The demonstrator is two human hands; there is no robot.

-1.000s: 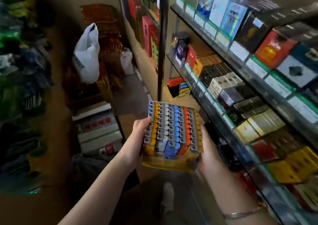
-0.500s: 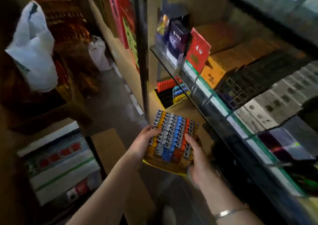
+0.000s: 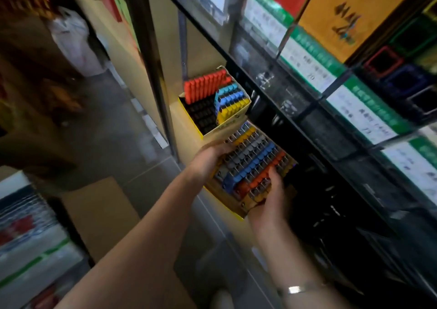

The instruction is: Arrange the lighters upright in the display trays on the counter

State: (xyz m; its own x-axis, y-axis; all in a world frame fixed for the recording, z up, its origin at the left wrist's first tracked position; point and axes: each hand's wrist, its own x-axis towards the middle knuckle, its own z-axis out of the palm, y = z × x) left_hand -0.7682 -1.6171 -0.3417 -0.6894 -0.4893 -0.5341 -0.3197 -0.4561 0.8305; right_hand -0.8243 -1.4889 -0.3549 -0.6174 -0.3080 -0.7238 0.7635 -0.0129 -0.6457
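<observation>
Left hand [image 3: 208,157] grips the near-left edge of a full display tray [image 3: 227,197], fingers curled over its rim; right hand [image 3: 269,197] holds the opposite lower corner, thumb and fingers wrapped round the tray wall and pressing against the outer row. Both hands carry the tray clear of any surface, tilted toward the camera.

Largest feature: the glass-fronted shelving [image 3: 307,91] on the right, stocked with boxed cartons behind price labels. Below and left of it runs a pale counter ledge [image 3: 179,124], where a second yellow tray [image 3: 203,129] already sits, holding a red block of lighters [image 3: 203,89], a black block [image 3: 203,115] and a smaller mixed blue and yellow pack [image 3: 230,103]. The carried tray is just in front of that one, near but not seated on the ledge.

Carried lighters [image 3: 250,164] stand upright in coloured rows: yellow, grey, blue, orange. Some at the lower end look uneven, though blur prevents certainty.

Risk assessment: the tray is tilted and appears to be thin card, so lighters could slide or topple out of their rows if the tilt increases. The ledge space beside the seated tray looks narrow; setting down off-square could knock the resting tray or leave the new one overhanging. The right hand's grip on a corner alone may let the card flex.

A bracelet [image 3: 295,289] sits on the right wrist.
</observation>
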